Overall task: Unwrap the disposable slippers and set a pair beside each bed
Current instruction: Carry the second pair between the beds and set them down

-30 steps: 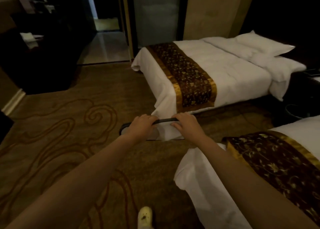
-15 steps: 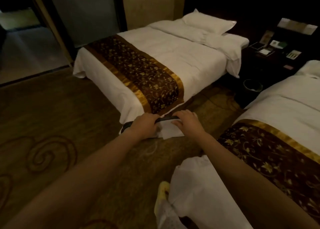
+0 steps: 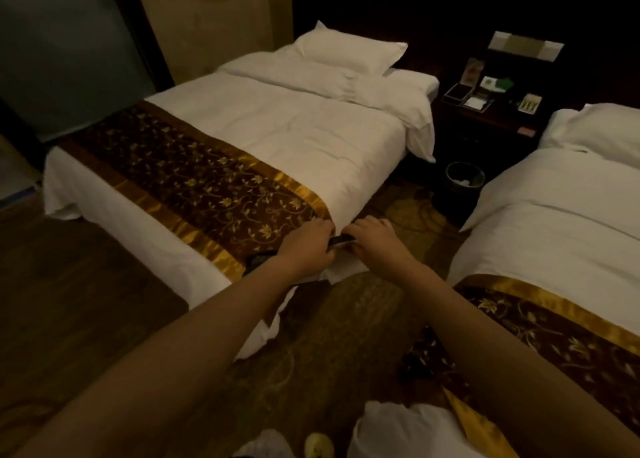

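I hold a flat pack of disposable slippers [image 3: 342, 240] out in front of me with both hands; it is white with a dark band along its top edge. My left hand [image 3: 304, 248] grips its left part and my right hand [image 3: 372, 241] grips its right part, so most of the pack is hidden. The pack hovers over the near corner of the left bed [image 3: 249, 135], at the end of its brown and gold runner [image 3: 194, 184]. The right bed [image 3: 571, 215] lies just right of my right arm.
A carpeted aisle [image 3: 408, 215] runs between the two beds to a dark nightstand [image 3: 485, 118] with small items on it. A dark wastebasket [image 3: 464, 180] stands at the aisle's far end. My foot [image 3: 318, 445] shows at the bottom edge.
The view has swung right and come closer to the gap between the beds. My hands have drawn closer together on the pack, which now sits over the left bed's corner.
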The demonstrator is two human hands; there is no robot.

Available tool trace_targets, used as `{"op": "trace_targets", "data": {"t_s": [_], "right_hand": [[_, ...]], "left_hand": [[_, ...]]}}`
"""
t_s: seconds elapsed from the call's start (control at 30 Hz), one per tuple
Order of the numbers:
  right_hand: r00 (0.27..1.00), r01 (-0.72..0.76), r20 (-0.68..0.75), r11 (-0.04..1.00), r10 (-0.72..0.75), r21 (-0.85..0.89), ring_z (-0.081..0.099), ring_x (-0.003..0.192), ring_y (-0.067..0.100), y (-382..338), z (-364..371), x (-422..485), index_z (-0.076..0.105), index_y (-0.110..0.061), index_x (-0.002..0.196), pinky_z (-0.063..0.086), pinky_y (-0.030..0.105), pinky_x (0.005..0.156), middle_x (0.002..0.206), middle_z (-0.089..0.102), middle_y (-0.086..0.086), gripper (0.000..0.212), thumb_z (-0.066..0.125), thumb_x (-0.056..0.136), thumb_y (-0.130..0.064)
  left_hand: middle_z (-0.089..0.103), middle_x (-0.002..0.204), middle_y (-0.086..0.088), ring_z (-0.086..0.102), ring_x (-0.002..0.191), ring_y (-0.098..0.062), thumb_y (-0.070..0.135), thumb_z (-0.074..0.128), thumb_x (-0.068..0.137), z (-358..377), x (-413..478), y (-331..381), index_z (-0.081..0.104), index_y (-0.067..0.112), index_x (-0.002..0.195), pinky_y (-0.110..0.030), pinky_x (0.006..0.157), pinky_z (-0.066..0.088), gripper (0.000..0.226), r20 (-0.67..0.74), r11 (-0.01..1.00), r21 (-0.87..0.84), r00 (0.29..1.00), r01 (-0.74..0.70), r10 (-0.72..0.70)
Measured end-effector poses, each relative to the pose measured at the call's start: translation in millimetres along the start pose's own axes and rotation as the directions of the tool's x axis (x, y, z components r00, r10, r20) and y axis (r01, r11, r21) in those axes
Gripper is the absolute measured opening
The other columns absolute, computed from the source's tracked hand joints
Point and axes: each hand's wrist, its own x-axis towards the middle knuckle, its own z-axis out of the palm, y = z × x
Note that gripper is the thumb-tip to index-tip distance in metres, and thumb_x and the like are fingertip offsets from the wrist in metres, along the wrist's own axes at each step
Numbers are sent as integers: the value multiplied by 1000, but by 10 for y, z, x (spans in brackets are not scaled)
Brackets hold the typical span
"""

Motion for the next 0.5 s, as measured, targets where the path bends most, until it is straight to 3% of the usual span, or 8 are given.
{"op": "trace_targets", "data": {"t_s": [0.07,0.17,0.33,0.5], "right_hand": [[999,-39,11,998,40,-43,47,111,24,169,-25,211,55,-18,116,29,36,93,116,59,4,27,46,92,-27],[995,-92,32,994,94,-60,48,111,25,408,-68,525,55,-17,116,30,36,91,116,60,5,27,46,92,-24],[975,-221,-8,970,221,-105,48,113,23,782,-222,1127,55,-20,113,26,36,93,116,61,3,25,47,92,-29],[906,-365,-236,931,351,-17,37,125,21,1092,-418,1744,53,-22,118,18,35,104,127,53,0,35,57,86,-34]], "left_hand": [[52,113,-6,50,102,-24,30,57,84,-20,324,-38,51,16,113,-40,77,50,33,-46,999,30,998,-41,43],[58,114,-10,54,105,-27,26,57,84,-47,843,-56,55,13,114,-44,83,50,33,16,992,2,991,-130,130],[65,111,-14,62,97,-31,18,56,87,-108,1759,-175,59,9,116,-41,79,52,30,116,976,-119,974,-181,195],[68,97,-16,63,88,-32,21,54,87,-191,2645,-359,66,5,96,-29,63,40,22,63,961,-237,985,-143,162]]}}
